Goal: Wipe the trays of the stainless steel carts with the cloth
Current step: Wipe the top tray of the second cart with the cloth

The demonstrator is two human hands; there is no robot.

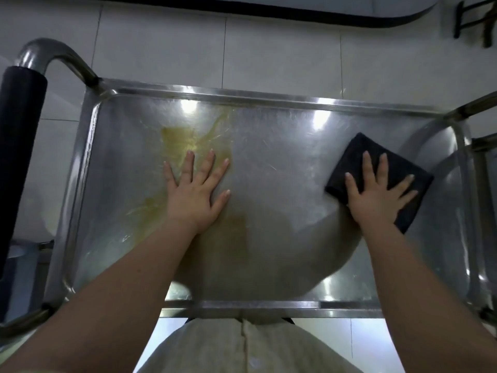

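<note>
Cloth (357, 152), dark and folded into a flat rectangle, lies on the right-hand part of the top tray (242, 95) of a stainless steel cart, directly under the right hand (376, 196); its far corner and right edge show beyond the fingertips, and its near corner shows beside the wrist. Right hand: palm down, fingers straight and spread, pressing flat on the cloth, none curled round it. Left hand (196, 193): palm down, fingers straight and fanned apart, resting bare on the tray floor left of centre, well apart from the cloth; its fingertips lie on a yellowish smear (174, 135). Smear: greasy-looking and streaked, it covers much of the left half of the tray from near the far rim down past the left wrist; a fainter brownish patch beside the left wrist may be a reflection. Tray: shallow, rectangular, with rounded corners and a raised rim all round; the metal is scuffed with fine scratches and carries bright reflections of lights, and the right half shows plain grey metal. Cart handle (48, 48): bent steel tube at the left end, with a black grip (18, 125) over its outer run. A further steel frame (481, 146) stands just beside the cart's right end; what it belongs to cannot be told. Floor (161, 44): pale tiles with thin joints. Pale garment (228, 345) of the person shows at the near rim, between the two forearms.
</note>
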